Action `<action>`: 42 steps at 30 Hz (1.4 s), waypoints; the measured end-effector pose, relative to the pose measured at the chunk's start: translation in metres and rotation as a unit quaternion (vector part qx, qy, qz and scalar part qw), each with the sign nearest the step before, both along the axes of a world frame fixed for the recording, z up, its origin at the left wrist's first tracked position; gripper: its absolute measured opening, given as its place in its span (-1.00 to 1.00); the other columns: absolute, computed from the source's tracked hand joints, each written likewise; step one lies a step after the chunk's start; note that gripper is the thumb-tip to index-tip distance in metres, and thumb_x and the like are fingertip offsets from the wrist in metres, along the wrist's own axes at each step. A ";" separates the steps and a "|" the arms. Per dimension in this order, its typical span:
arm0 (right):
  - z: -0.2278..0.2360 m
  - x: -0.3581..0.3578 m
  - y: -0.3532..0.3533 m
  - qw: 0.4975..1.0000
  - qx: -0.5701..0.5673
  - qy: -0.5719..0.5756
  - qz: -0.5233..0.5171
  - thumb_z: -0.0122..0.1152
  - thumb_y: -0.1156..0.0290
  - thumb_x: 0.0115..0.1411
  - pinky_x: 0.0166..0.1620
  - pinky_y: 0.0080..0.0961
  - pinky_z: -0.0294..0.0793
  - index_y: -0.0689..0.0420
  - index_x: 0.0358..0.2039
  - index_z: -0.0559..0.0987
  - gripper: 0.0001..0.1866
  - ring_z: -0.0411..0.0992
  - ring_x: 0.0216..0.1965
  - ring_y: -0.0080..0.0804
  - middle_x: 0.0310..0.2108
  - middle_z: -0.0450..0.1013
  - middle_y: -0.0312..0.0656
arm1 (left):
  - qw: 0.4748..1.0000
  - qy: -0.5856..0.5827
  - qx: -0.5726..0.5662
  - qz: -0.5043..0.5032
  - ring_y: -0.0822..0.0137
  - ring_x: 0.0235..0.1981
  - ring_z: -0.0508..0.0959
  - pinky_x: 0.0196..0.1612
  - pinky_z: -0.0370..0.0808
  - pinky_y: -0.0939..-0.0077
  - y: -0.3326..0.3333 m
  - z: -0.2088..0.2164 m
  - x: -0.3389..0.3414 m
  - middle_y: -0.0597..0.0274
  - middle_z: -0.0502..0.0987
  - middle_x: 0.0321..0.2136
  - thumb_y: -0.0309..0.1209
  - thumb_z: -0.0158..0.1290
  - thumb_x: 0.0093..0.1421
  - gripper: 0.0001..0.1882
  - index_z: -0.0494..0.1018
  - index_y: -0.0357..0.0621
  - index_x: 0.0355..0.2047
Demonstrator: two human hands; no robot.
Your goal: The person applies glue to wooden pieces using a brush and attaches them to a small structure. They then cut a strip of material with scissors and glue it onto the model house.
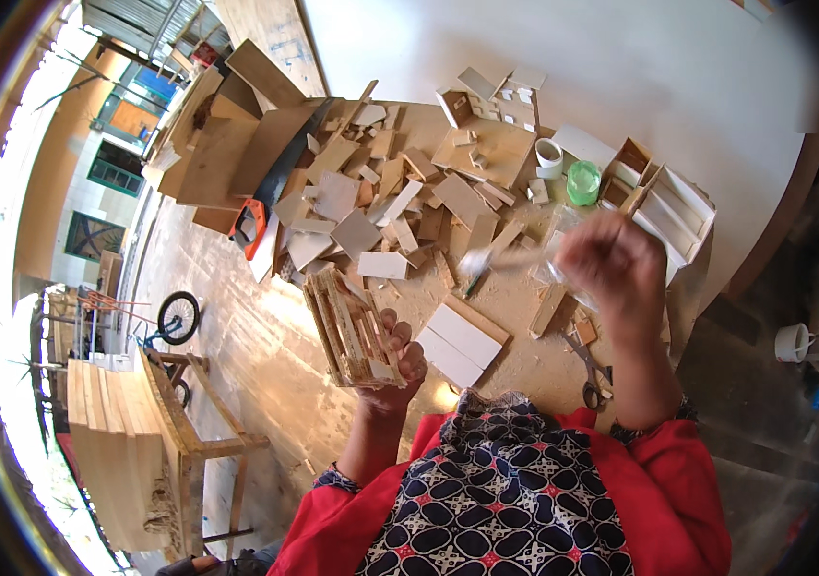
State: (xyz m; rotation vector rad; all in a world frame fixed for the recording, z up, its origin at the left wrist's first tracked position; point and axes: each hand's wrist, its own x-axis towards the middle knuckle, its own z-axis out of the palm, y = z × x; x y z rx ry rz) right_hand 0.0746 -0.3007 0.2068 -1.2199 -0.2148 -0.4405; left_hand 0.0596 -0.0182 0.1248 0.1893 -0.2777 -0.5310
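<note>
My left hand (398, 360) grips a small slatted wooden frame (347, 326), its light strips set apart with gaps between them. My right hand (611, 269) is closed and smeared by motion. From it a thin stick with a white tip (474, 261) points left; it may be a brush, but the blur hides its kind. Below the tip, a flat wooden block with white panels (457, 348) lies on the workbench (515, 370). Scissors (586, 374) rest near my right forearm. A green jar (583, 182) and a white cup (549, 158) stand beyond my right hand.
Wood offcuts (380, 192) are heaped across the bench's far side. A saw with an orange handle (249, 228) lies at the left. Open wooden boxes (673, 216) stand at the right. Further left are a bicycle (177, 318) and a wooden bench (131, 432).
</note>
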 end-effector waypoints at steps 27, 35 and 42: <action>0.014 -0.059 0.058 0.870 -0.303 -0.390 -0.009 0.29 0.35 0.00 -0.58 -0.69 0.45 0.11 -0.35 0.58 -0.81 0.45 -0.56 -0.61 -0.41 0.47 -0.32 | 1.000 0.008 -0.017 0.021 0.10 -0.23 0.51 -0.21 0.53 0.28 -0.005 -0.011 -0.002 0.11 0.43 -0.20 -0.23 0.26 0.05 -0.37 0.21 -0.15 0.04; 0.028 -0.049 0.042 0.897 -0.269 -0.350 -0.027 0.44 0.37 -0.07 -0.59 -0.71 0.45 0.15 -0.38 0.59 -0.75 0.48 -0.51 -0.62 -0.45 0.50 -0.32 | 0.998 0.058 -0.005 0.029 0.22 -0.33 0.52 -0.32 0.50 0.34 0.011 -0.023 -0.013 0.23 0.47 -0.24 -0.24 0.14 0.16 -0.54 0.25 -0.12 -0.01; 0.018 -0.028 0.052 0.913 -0.244 -0.321 -0.063 0.49 0.40 -0.12 -0.58 -0.67 0.45 0.09 -0.37 0.55 -0.70 0.48 -0.55 -0.58 -0.45 0.48 -0.32 | 0.998 0.065 -0.013 -0.007 0.16 -0.33 0.49 -0.32 0.52 0.32 0.005 -0.028 -0.017 0.12 0.47 -0.24 -0.10 0.10 0.17 -0.43 0.25 -0.16 0.07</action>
